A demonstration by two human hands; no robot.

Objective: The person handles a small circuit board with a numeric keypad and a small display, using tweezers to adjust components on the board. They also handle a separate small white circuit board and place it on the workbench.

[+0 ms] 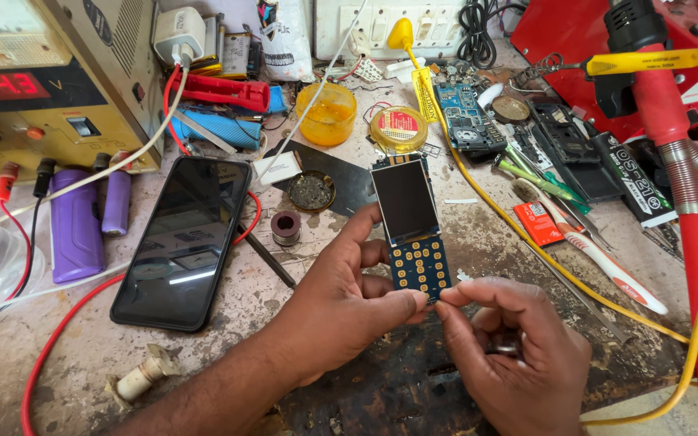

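Here the right hand (519,347) and left hand (349,303) meet at the bottom edge of a bare phone board (415,226), fingers (401,303) of both pinching it upright above the scorched desk (349,387). Its casing is off, with screen and keypad contacts exposed. Left of the fingers lies a black smartphone (179,238); beyond them a solder reel (286,228), a yellow tin (398,127) and another circuit board (466,117).

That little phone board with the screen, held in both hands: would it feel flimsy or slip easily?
The phone board looks thin and flat, so probably light and stiff, not floppy. Its bare screen likely makes it fragile. The left hand and right hand pinch only its lower edge, so it might tip or slip.
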